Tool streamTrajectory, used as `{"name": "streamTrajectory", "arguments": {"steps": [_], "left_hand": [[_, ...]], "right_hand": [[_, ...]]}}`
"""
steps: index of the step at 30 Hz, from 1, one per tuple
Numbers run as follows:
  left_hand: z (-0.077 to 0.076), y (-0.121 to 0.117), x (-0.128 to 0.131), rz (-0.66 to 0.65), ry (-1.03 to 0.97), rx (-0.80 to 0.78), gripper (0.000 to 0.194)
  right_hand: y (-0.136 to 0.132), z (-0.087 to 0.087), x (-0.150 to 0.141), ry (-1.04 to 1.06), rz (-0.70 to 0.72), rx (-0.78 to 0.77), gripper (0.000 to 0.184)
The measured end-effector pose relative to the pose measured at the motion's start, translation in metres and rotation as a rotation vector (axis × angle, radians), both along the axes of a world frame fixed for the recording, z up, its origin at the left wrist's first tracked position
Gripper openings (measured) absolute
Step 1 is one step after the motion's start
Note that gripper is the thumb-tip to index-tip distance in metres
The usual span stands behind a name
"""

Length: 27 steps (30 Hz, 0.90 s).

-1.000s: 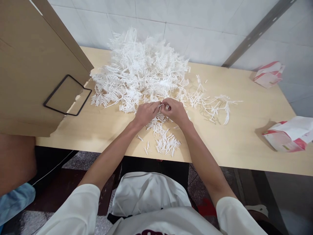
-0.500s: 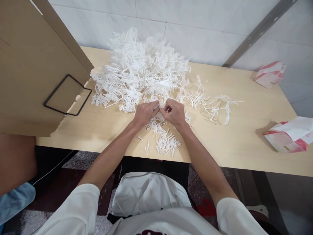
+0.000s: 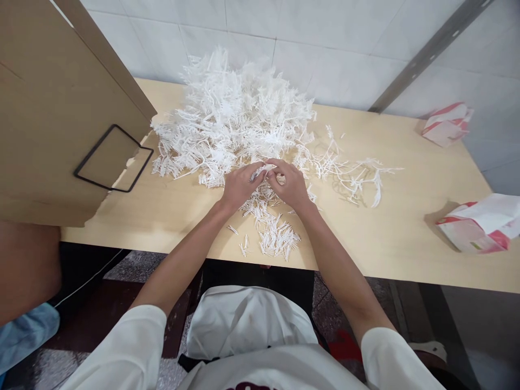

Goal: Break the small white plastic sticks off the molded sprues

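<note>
A big heap of white plastic branched strips (image 3: 239,116) lies at the back of the pale wooden table (image 3: 406,238). My left hand (image 3: 239,187) and my right hand (image 3: 288,184) meet at the heap's near edge, fingers pinched together on one white plastic strip (image 3: 266,169) between them. Below the hands lies a small pile of short white plastic pieces (image 3: 276,235), near the table's front edge. Bare stripped stalks (image 3: 357,173) are scattered to the right of my right hand.
A large brown cardboard box (image 3: 52,108) with a black rectangle outline stands at the left, over the table's corner. Two red-and-white bags (image 3: 479,222) (image 3: 447,122) lie at the right. White tiled wall behind. Another person's arm (image 3: 24,265) shows at the lower left.
Both hands have shifted slightly up toward the heap while working the strip between their fingers; the rest is unchanged.
</note>
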<state>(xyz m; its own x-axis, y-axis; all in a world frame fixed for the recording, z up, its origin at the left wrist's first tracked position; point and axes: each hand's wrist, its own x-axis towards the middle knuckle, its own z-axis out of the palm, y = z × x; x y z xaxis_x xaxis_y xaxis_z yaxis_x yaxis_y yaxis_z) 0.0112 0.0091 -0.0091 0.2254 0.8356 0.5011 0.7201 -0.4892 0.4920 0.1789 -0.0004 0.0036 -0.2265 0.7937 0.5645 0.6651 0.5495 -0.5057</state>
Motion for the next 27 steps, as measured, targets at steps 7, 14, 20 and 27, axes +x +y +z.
{"name": "streamTrajectory", "arguments": {"steps": [7, 14, 20, 27], "left_hand": [[-0.0014, 0.0001, -0.0009, 0.006, 0.046, 0.017, 0.034], [-0.0046, 0.0007, -0.0004, -0.001, 0.086, 0.094, 0.031], [-0.0006, -0.0015, -0.0013, -0.045, 0.101, 0.113, 0.035], [0.0033, -0.0022, -0.0033, -0.149, 0.085, 0.038, 0.046]], "right_hand": [[0.0014, 0.0038, -0.0014, 0.115, 0.012, -0.044, 0.025], [0.0032, 0.0049, -0.0053, 0.189, 0.063, -0.114, 0.030], [0.0051, 0.0060, -0.0056, 0.300, 0.083, -0.215, 0.026], [0.0066, 0.0081, -0.0035, 0.491, 0.160, -0.398, 0.014]]}}
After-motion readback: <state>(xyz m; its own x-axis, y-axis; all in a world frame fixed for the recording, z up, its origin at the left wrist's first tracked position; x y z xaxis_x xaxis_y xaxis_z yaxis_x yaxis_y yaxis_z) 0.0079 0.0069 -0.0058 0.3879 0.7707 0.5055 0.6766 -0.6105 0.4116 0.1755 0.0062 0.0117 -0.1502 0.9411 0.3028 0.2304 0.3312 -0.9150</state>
